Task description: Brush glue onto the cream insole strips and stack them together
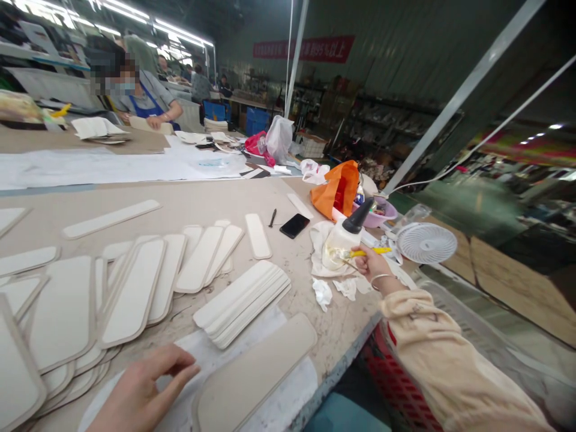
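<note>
My right hand (372, 264) is closed around a slim yellow-handled tool (359, 253), whose working end I cannot make out. It is beside a white plastic bottle (338, 243) with a black cone nozzle, tilted on a crumpled cloth (318, 243). A thin brownish stick also shows at the fingers. My left hand (150, 384) hovers at the lower left, fingers curved and thumb apart, holding nothing. Right of it, a long beige rounded panel (261, 375) lies on white paper (303, 384). Just beyond is a fanned stack of white rounded strips (243, 300).
Many white panels with beige borders (135, 294) overlap at left. A phone (294, 225), small black tool (272, 218), orange bag (335, 189) and white fan (426, 243) stand farther off. A red basket (400, 384) is below the table edge. A co-worker (148, 99) sits across.
</note>
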`<state>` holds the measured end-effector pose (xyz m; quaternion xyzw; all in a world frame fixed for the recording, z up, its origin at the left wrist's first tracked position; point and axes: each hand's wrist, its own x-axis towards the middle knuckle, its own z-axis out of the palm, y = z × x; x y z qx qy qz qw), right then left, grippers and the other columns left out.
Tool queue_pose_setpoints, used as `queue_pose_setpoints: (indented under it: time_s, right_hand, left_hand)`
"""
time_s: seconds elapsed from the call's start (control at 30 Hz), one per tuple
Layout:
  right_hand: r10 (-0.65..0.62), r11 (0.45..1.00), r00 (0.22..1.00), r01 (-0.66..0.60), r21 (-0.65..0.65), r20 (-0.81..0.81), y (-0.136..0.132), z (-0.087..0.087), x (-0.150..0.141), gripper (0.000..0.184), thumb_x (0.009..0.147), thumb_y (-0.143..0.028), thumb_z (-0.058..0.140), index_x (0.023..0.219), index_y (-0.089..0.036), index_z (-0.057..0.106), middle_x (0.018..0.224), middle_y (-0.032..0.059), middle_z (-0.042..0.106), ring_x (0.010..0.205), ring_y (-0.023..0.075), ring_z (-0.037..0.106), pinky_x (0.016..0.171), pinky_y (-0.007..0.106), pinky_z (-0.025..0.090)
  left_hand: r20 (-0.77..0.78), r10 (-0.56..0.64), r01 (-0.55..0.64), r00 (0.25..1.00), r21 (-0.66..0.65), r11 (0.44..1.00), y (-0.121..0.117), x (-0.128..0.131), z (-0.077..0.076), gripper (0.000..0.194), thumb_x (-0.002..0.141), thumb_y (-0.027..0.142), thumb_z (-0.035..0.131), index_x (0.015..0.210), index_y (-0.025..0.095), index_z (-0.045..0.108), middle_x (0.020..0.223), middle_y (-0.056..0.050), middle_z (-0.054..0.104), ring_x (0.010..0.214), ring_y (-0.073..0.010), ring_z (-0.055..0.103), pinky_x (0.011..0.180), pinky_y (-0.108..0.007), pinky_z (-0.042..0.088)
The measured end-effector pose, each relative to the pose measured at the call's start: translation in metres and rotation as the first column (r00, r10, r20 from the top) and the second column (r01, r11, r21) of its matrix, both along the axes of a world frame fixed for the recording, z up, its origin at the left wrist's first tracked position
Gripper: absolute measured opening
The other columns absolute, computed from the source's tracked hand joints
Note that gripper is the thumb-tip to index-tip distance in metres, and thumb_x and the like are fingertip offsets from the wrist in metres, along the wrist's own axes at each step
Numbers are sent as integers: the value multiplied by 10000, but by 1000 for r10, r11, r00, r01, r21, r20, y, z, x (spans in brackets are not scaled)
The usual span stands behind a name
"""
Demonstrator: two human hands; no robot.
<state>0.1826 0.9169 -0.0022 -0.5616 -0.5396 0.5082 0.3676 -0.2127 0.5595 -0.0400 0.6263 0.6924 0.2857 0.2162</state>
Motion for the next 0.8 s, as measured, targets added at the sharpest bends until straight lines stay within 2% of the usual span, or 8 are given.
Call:
queue_pose_setpoints:
  time_s: [0.13, 0.23, 0.3, 0.37, 0.43, 0.53, 0.67, 0.8]
  right_hand:
    - [-15, 999, 999, 14, -36, -41, -13, -3, -1, 387, 663, -546, 587, 827, -206, 497, 412, -86, 360, 346, 74, 249, 371, 211, 182]
    - [-6, 998, 998, 2, -67, -70, -23, 4, 2, 338, 661, -509, 630, 786, -216, 518, 414, -69, 368, 340, 71, 250, 384, 230, 150]
    - [5, 996, 994, -15, -87, -105, -28, 11, 8, 272, 698, -484, 635, 765, -237, 543, 420, -56, 350, 345, 74, 243, 397, 259, 118]
    - [8, 995, 989, -23, -102, -145, -34, 16, 17, 248, 723, -509, 619, 714, -274, 542, 405, -68, 248, 348, 80, 162, 416, 281, 55]
    - [8, 996, 974, -27, -84, -225, -50, 19, 23, 233, 755, -527, 598, 706, -301, 567, 414, -60, 203, 361, 94, 133, 436, 296, 23]
    - [-2, 996, 943, -27, -82, -331, -103, 17, 17, 277, 831, -556, 501, 751, -315, 610, 409, -37, 204, 356, 115, 158, 429, 314, 21]
    - [32, 992, 938, -72, -103, -346, -200, 1, -23, 205, 843, -509, 522, 827, -318, 595, 393, -38, 249, 349, 127, 214, 394, 304, 117]
    - [187, 954, 917, -255, -158, -352, -270, -18, -71, 304, 868, -561, 481, 905, -274, 574, 416, -54, 329, 367, 114, 268, 385, 256, 182]
  left_hand:
    - [6, -68, 69, 998, -57, 996, 2, 7, 6, 230, 857, 400, 537, 739, 262, 679, 741, 4, 680, 684, -174, 634, 626, -242, 503]
    - [7, -83, 84, 997, -95, 992, 4, 15, 18, 229, 856, 331, 522, 732, 232, 687, 769, -24, 678, 715, -175, 627, 660, -250, 483]
    - [7, -100, 100, 995, -97, 990, 4, 17, 25, 228, 857, 314, 516, 746, 211, 686, 776, -29, 668, 737, -167, 614, 680, -250, 467]
    - [-12, -107, 105, 994, -99, 990, 3, 18, 30, 219, 854, 304, 527, 750, 196, 686, 773, -32, 658, 738, -156, 602, 687, -247, 455]
    - [-38, -102, 98, 994, -92, 991, -3, 20, 30, 210, 864, 286, 527, 763, 189, 685, 775, -35, 651, 738, -149, 595, 686, -246, 448]
    - [-54, -113, 113, 992, -7, 994, -22, 29, 24, 207, 897, 245, 493, 838, 187, 683, 807, -47, 645, 768, -146, 591, 696, -247, 450]
    - [-152, -175, 200, 973, 172, 965, -54, 49, 1, 209, 901, 187, 484, 995, 186, 670, 812, -63, 633, 761, -153, 571, 683, -269, 448]
    - [-264, -186, 250, 947, 234, 940, -72, 60, -23, 266, 888, 144, 468, 1074, 188, 652, 753, -58, 605, 713, -163, 548, 648, -289, 441]
